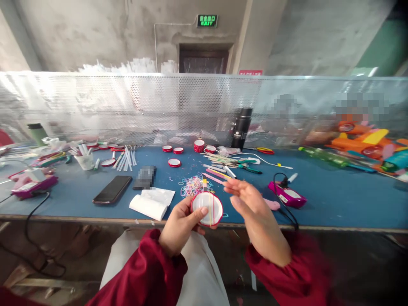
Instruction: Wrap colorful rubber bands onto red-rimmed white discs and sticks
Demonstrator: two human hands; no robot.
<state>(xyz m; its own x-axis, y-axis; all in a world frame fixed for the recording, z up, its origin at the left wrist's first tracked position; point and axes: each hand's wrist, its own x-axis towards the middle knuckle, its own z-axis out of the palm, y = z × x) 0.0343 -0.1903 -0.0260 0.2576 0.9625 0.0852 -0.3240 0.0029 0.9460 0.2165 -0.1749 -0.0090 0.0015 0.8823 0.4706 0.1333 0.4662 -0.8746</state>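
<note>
My left hand (183, 219) is closed on a round white lid with a red rim (217, 211), its thumb lying across the face. A yellow and a red rubber band stretch across the lid. To the right, my right hand (251, 210) is raised with fingers extended and the thumb apart, touching nothing that I can make out. Beyond the lid lies a pile of small coloured rubber bands (191, 186). Pink sticks (213, 177) lie just past my right fingertips.
Left of my hands are white paper (149, 205), a black phone (112, 189) and a cup of white sticks (85, 161). Red round tins (199, 146), a black flask (242, 129) and pliers (250, 168) stand or lie farther back. A purple power strip (288, 195) sits at right.
</note>
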